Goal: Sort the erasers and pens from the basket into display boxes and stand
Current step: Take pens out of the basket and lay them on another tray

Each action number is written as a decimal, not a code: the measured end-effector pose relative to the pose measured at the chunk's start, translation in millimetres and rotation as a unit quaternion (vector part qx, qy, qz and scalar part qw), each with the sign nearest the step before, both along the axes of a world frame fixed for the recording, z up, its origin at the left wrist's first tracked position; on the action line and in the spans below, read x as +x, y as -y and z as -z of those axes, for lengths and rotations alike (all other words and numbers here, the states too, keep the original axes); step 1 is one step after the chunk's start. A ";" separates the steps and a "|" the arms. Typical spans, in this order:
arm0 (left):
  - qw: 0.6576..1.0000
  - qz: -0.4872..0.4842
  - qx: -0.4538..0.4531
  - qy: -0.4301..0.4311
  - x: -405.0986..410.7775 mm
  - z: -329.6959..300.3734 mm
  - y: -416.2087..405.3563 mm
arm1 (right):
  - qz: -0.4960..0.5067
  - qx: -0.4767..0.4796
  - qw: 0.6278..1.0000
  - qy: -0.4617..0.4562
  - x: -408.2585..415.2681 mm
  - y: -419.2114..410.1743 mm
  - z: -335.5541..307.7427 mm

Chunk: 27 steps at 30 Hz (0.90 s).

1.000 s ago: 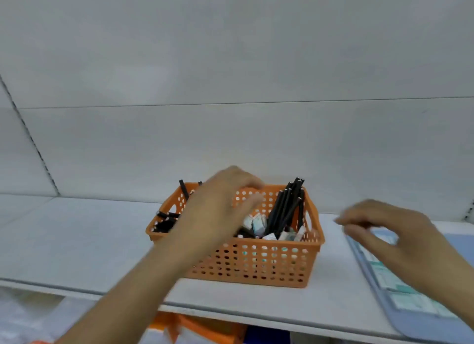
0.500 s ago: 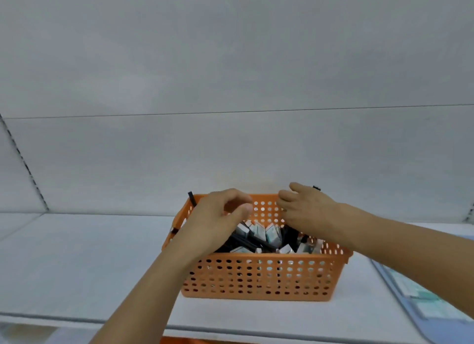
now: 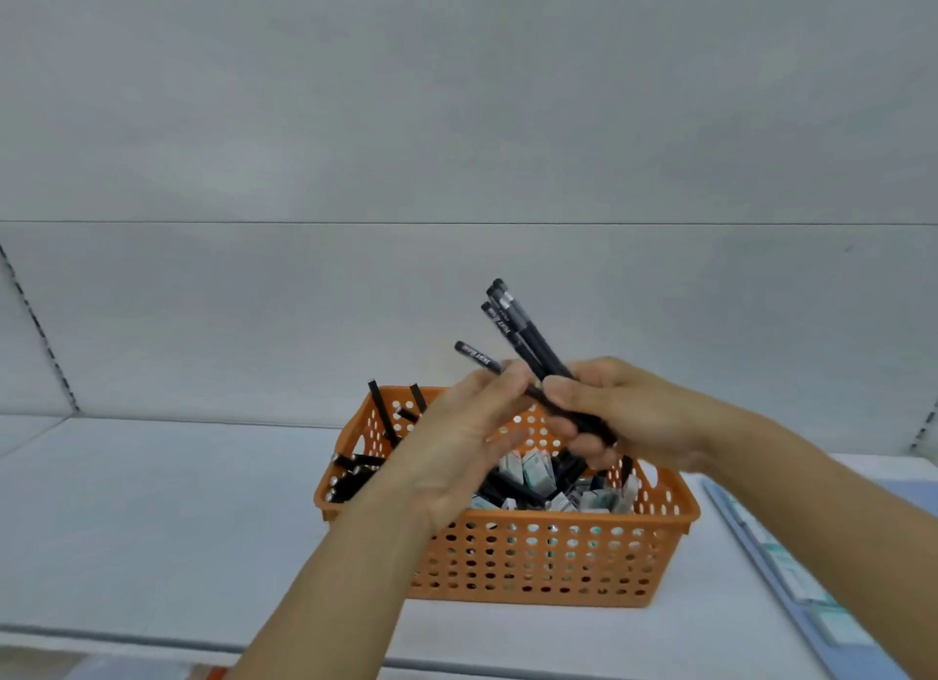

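Right hand: the right hand [image 3: 629,415] hangs above the far half of the basket, its fingers [image 3: 573,428] curled round a bundle of black pens [image 3: 528,344], thumb across the front of them.
Bundle: at least four pens show; three caps stand close together at the far upper end and a fourth splays out to the left. All lean up and to the left, and the lower ends poke out under the hand toward the basket.
Left hand: the left hand [image 3: 467,441] is raised just left of the bundle, palm turned toward the right hand; its fingertips [image 3: 512,380] touch the splayed pen, with the fingers only loosely bent. Whether it pinches that pen I cannot tell.
Basket: one orange perforated basket [image 3: 533,557] sits on the white shelf [image 3: 152,527], near the front edge and under both hands.
Loose pens: about five more black pens [image 3: 380,415] lean or lie at the basket's left end; others are half hidden under the hands.
Erasers: several small boxed erasers [image 3: 538,469] lie in the middle and right of the basket; the number is unclear.
Right edge: one pale blue tray [image 3: 792,578] lies on the shelf, right of the basket and apart from it.
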<state>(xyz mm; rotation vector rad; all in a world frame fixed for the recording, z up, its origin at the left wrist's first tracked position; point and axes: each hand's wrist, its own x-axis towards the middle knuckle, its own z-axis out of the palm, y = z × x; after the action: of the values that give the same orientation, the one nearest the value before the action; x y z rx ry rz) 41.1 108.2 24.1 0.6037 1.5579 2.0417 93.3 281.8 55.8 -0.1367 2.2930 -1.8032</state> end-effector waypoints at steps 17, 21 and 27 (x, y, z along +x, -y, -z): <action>0.908 -0.204 0.253 0.264 -12.8 9.5 -0.8 | -0.111 0.856 0.462 -0.203 -37.7 -14.1 45.6; 0.911 -0.206 0.250 0.257 -15.1 11.8 1.9 | -0.115 0.885 0.408 -0.193 -42.1 -13.0 41.2; 0.914 -0.199 0.247 0.254 -15.4 13.1 2.8 | -0.128 0.875 0.426 -0.191 -32.7 -21.2 29.1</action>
<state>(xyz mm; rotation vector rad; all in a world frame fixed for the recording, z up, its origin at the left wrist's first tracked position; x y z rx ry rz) 25.7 105.4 11.0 -0.1125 0.9046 2.6498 60.6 303.1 26.7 -0.4376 2.7489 1.3808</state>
